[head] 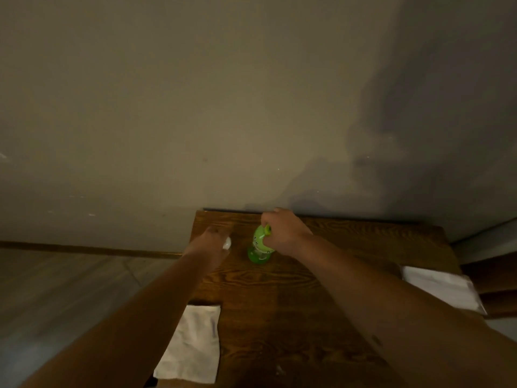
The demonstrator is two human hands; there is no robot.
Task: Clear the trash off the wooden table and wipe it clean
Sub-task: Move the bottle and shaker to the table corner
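A green plastic bottle (258,247) stands upright near the far edge of the dark wooden table (293,303). My right hand (282,229) is closed around its neck and cap from above. My left hand (208,243) is at the table's far left part, its fingers curled over a small white object (227,243) that is mostly hidden. A white cloth (193,345) lies flat at the table's near left edge, partly under my left forearm.
A white plastic-wrapped packet (442,289) lies on the table's right edge. The table stands against a plain grey wall (251,107). Wooden floor (70,281) lies to the left; a wooden piece of furniture (495,275) is at the right.
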